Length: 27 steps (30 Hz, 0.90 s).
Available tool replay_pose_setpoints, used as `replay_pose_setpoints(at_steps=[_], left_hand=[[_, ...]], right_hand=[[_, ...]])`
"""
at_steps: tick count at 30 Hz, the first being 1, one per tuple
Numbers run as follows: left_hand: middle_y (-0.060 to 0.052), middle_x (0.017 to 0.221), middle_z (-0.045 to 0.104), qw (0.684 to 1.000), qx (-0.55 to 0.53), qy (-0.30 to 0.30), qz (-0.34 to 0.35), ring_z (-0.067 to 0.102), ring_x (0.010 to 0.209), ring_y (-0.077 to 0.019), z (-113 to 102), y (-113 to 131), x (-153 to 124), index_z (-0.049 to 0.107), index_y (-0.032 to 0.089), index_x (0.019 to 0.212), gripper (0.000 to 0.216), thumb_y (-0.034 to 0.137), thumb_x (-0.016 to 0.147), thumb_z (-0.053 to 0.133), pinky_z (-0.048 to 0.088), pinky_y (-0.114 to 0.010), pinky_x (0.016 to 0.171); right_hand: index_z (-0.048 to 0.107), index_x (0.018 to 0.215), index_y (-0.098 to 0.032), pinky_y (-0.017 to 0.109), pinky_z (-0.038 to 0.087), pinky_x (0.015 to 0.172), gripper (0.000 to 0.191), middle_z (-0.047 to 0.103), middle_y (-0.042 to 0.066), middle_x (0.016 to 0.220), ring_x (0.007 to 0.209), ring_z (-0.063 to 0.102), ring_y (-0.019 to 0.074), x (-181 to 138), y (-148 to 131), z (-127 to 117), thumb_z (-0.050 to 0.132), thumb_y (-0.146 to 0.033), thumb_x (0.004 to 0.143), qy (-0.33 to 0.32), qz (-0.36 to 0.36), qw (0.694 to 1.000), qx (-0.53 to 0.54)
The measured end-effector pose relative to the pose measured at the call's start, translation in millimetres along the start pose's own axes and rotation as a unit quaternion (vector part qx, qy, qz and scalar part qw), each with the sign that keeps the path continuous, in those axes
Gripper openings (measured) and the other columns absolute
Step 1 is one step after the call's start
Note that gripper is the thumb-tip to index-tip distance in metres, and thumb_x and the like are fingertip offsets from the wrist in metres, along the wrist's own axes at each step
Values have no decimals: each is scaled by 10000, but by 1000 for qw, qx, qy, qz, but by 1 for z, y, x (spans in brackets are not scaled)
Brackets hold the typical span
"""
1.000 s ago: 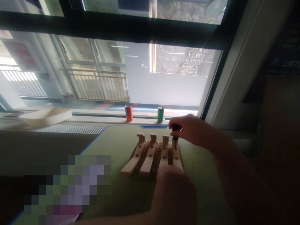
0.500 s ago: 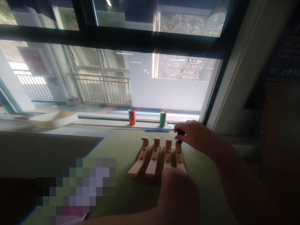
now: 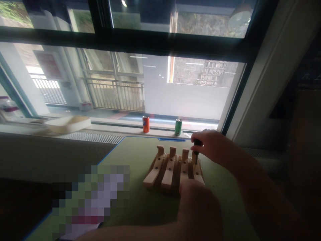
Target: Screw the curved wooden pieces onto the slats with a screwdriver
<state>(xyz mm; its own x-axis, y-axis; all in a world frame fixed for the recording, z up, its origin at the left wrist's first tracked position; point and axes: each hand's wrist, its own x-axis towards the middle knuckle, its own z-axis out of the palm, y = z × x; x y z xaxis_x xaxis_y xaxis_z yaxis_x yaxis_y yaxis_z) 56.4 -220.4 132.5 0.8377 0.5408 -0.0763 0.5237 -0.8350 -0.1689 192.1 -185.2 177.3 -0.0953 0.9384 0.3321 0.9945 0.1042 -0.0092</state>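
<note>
A wooden rack [image 3: 171, 169] made of several curved slats, with dark screw heads or holes along them, rests on the green tabletop [image 3: 140, 214]. My right hand [image 3: 207, 142] is closed around the black handle of a screwdriver [image 3: 197, 144]. Its thin shaft points down at the upper part of the rightmost slat; the contact at the tip is too small to make out. At the near right end of the rack, my left hand [image 3: 200, 204] grips the slat ends, its fingers mostly hidden behind the back of the hand.
On the sill beyond the table stand an orange can [image 3: 145, 124] and a green can [image 3: 178, 127]. A cream tray [image 3: 69, 124] sits farther left on the sill. A blurred-out purple and white item [image 3: 100, 197] lies at the table's left side. A large window [image 3: 185, 100] rises behind.
The whole view has shifted, so everything appears slightly farther right. Both hands keep their places on the rack and the screwdriver, whose shaft looks slightly turned.
</note>
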Motion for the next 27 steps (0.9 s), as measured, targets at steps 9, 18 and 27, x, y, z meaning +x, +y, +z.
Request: replay_pose_setpoints(at_steps=[9,18,27], left_hand=[[-155,782,617,1000,17,-11,-6,591,687,-255,-1,2,0,661,66,888,242,209,812,481,387,-340,544],[-146,713,605,999,14,20,-22,574,637,-244,5,2,2,661,71,818,206,195,790,500,321,-301,529],[-131,704,597,999,27,23,-7,565,620,-225,5,1,0,658,90,799,202,156,797,467,320,-295,507]], right_hand=[[565,829,-186,252,298,457,346,624,54,653,541,572,184,0,-9,8,472,-519,805,25,73,983,-166],[501,979,-192,247,296,443,299,638,52,707,533,569,164,-10,-7,8,352,-431,879,-15,68,995,-78],[574,810,-209,252,281,458,275,633,38,662,524,553,154,-16,-12,-4,401,-415,868,-22,65,991,-119]])
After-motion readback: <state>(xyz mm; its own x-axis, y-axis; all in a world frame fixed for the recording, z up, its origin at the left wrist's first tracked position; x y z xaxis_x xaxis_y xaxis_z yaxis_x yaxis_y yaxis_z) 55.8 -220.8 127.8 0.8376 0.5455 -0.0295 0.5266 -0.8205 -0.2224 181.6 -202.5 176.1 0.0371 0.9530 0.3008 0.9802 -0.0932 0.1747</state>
